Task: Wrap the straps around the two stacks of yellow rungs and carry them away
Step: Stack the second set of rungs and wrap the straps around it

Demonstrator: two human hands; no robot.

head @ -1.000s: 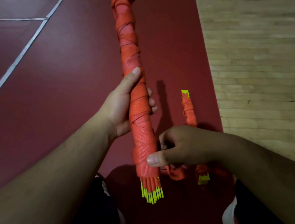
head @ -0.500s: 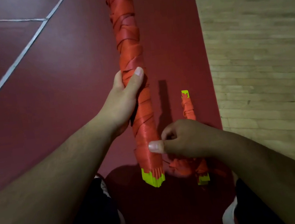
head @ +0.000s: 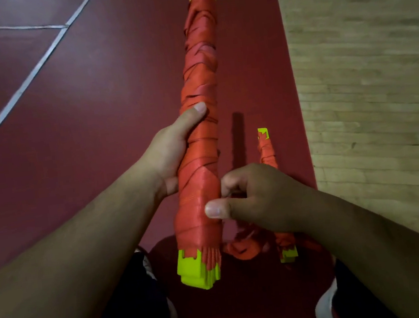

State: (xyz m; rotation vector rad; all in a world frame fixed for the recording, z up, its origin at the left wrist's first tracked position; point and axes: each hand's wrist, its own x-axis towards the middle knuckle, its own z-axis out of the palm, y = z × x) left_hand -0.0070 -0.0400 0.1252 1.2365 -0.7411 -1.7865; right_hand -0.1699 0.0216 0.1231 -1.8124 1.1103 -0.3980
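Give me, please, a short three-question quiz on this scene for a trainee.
1. True or false: the left hand and the right hand both hold the same strap-wrapped stack.
2. Where does the second wrapped stack lie? A) on the red floor, to the right of the held one; B) on the wooden floor; C) in the right hand.
3. Which hand's thumb presses on the held stack near the yellow ends closest to the person?
Key: 1 true; 2 A; 3 right.
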